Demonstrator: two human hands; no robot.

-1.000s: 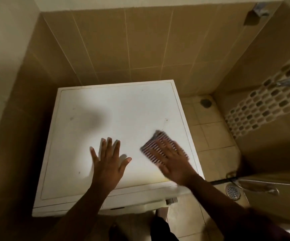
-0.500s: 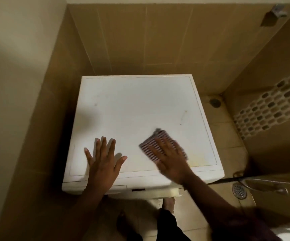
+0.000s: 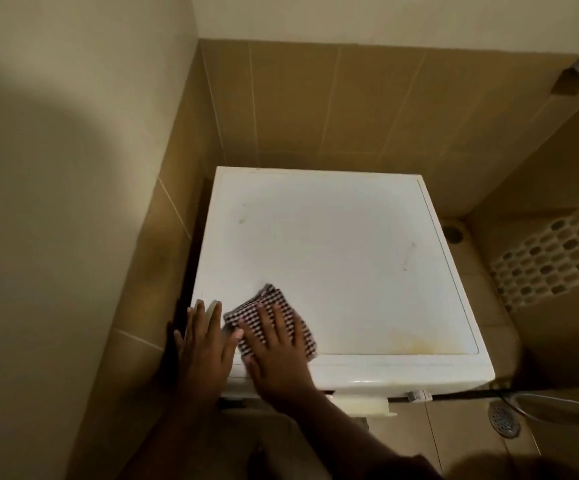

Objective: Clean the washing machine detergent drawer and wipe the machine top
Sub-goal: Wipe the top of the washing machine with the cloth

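The white washing machine top fills the middle of the view, with a yellowish stain near its front right and faint marks further back. A checked cloth lies at the front left corner. My right hand presses flat on the cloth with straight fingers. My left hand rests flat on the machine's left front edge, right beside the cloth. Below the front edge the detergent drawer sticks out a little.
Tan tiled walls close in behind and on the left, tight against the machine. A floor drain and a hose lie at the lower right. Another drain sits on the floor to the right of the machine.
My right hand has slid the cloth leftward from the front middle to the front left corner. My left hand has moved left to the machine's edge. The camera has shifted too.
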